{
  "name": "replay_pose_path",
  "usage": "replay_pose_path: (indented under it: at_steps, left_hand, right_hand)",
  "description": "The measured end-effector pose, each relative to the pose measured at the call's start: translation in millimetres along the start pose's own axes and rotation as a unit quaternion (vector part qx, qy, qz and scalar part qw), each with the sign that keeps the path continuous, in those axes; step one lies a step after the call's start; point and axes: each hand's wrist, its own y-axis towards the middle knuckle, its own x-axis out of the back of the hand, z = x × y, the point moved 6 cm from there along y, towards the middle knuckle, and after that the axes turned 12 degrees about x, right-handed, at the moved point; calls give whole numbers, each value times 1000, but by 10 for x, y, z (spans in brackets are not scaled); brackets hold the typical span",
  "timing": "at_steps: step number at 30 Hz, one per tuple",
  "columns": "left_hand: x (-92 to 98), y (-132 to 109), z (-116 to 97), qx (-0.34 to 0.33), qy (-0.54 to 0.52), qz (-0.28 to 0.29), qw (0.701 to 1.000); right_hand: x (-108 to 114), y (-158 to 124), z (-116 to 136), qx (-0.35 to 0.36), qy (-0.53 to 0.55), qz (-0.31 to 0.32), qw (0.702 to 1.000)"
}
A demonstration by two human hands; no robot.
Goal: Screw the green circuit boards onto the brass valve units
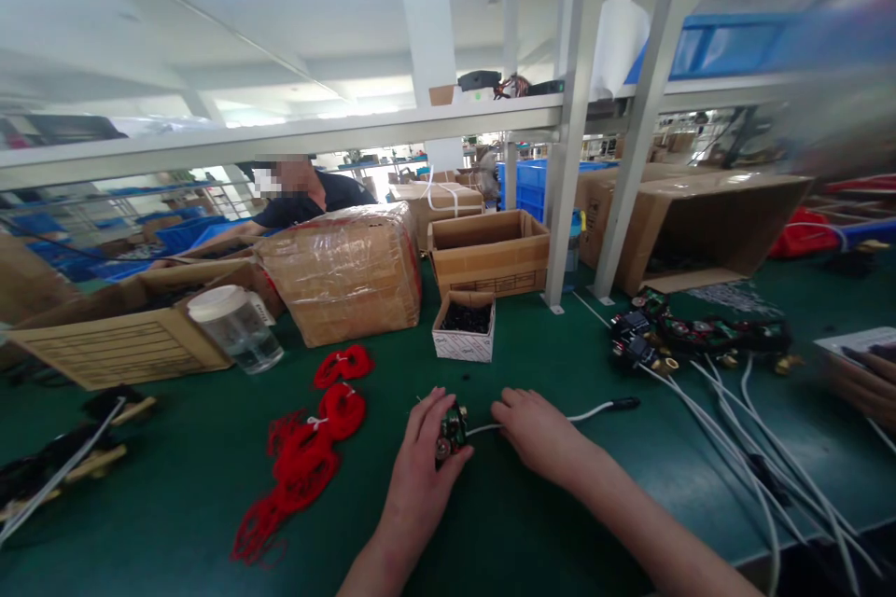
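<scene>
My left hand (422, 452) closes around a small circuit board (455, 429), thumb along the near side and fingers over the far edge, at the green tabletop (490, 532). A white cable (594, 413) leaves the board's right edge and runs under my right hand (536, 429), whose fingers curl down over it; I cannot tell whether they pinch it. The black plug (625, 404) lies past my right wrist. A strip of green separates my left hand from the red wire bundles (308, 471). Ahead, a gap divides my fingertips from the small box (463, 348) of black parts. Wired boards (700, 331) sit well apart, rightward.
</scene>
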Motion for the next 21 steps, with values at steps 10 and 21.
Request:
replay_pose_path:
  at_steps: [10,21]
  left_hand:
    - [-29,-1,-64,41,3,-34,999]
    - [24,-222,-161,43,50,-21,998]
  right_hand:
    - [-56,45,-70,-31,-23,-18,999]
    - [-374,-45,-372,-32,-34,-63,997]
